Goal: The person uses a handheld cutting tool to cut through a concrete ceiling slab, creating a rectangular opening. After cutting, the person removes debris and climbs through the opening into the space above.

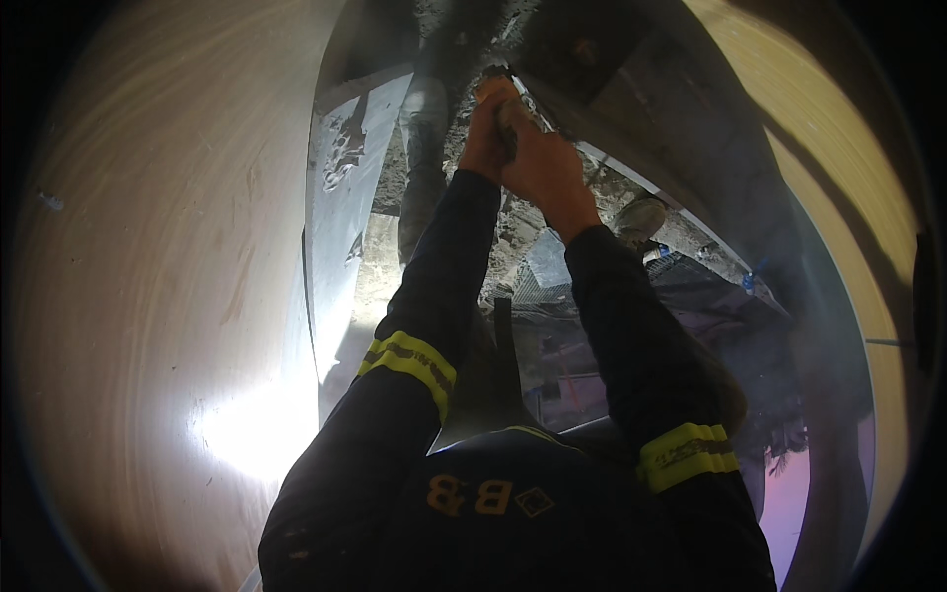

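Both arms, in dark sleeves with yellow reflective bands, stretch forward and up to the top middle of the view. There my left hand [483, 148] and my right hand [549, 170] are closed close together, side by side. Between and just beyond the fingers shows a tool or block with an orange-tan end [496, 90]; its kind is too dark and partly covered to make out. Its far end meets a dark, rough area beside a long pale edge.
A large smooth tan panel [168, 227] curves up on the left, with a bright light glaring on it. A grey, scuffed board [347, 158] stands beside it. On the right are a dark panel [681, 109] and a yellowish wall [829, 128]. Rough debris lies below.
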{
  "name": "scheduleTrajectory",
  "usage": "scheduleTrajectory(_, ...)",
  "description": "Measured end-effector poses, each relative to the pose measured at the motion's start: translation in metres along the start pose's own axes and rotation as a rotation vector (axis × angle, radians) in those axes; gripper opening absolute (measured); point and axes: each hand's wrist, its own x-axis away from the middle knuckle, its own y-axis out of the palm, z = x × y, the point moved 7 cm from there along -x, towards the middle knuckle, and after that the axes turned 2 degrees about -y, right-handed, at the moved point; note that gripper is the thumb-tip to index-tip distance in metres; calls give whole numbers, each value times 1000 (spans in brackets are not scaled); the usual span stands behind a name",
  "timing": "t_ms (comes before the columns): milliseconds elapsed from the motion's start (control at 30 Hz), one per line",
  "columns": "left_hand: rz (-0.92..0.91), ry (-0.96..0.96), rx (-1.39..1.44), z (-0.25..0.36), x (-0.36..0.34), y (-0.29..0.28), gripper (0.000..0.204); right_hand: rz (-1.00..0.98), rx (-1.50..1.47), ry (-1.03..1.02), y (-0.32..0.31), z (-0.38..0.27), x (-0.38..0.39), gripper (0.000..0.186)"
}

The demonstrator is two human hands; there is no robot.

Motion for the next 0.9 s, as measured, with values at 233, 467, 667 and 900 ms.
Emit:
scheduleTrajectory(233, 7, 44, -33, 1, -5, 4, 18, 33, -26, -18, -2, 5, -3, 74)
scheduleTrajectory(467, 5, 81, -149, 8, -2, 10, 20, -52, -51, 74, -2, 5, -8, 64)
scheduleTrajectory(667, -24, 124, -97, 16, -3, 12, 10, -57, -51, 16, 2, 1, -14, 72)
scheduleTrajectory(900, -29, 164, -169, 17, -8, 10, 10, -57, 5, 48, 6, 3, -19, 68)
